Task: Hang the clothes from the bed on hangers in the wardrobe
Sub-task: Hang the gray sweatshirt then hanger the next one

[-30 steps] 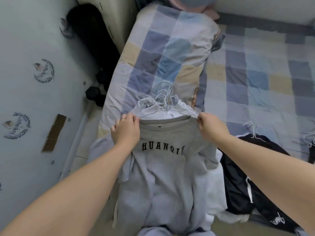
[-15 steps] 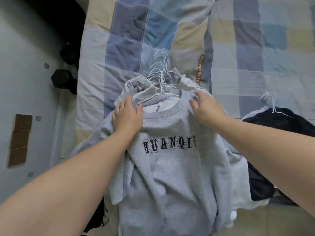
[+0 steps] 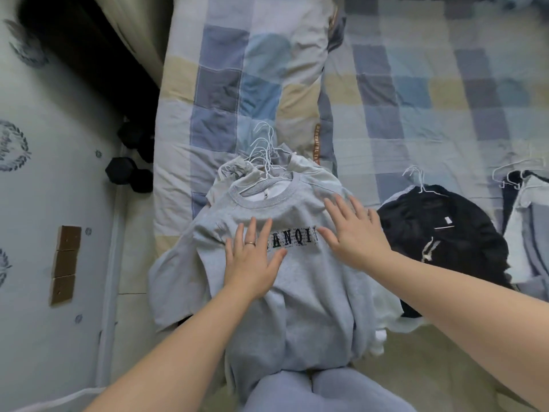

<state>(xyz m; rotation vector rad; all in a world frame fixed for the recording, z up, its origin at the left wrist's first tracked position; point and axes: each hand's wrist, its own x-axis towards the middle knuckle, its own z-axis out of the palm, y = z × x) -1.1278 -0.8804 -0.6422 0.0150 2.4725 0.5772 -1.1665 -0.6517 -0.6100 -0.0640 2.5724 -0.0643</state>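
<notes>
Grey sweatshirt (image 3: 312,292): lying over near edge of bed (image 3: 416,129), atop pile of hangers (image 3: 263,147). Left hand (image 3: 252,263), right hand (image 3: 356,236): collar released, now pressing chest flat, fingers spreading apart, gripping nothing. Hanger seemingly seated; wardrobe trip pending.

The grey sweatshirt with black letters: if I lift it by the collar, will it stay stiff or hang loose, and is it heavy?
Probably floppy: the grey lettered sweatshirt wrinkles and drapes over the bed edge under the flat left hand and right hand. Likely light, being soft knit. Lifting it could drag along the thin white wire hangers bunched at its collar.
</notes>
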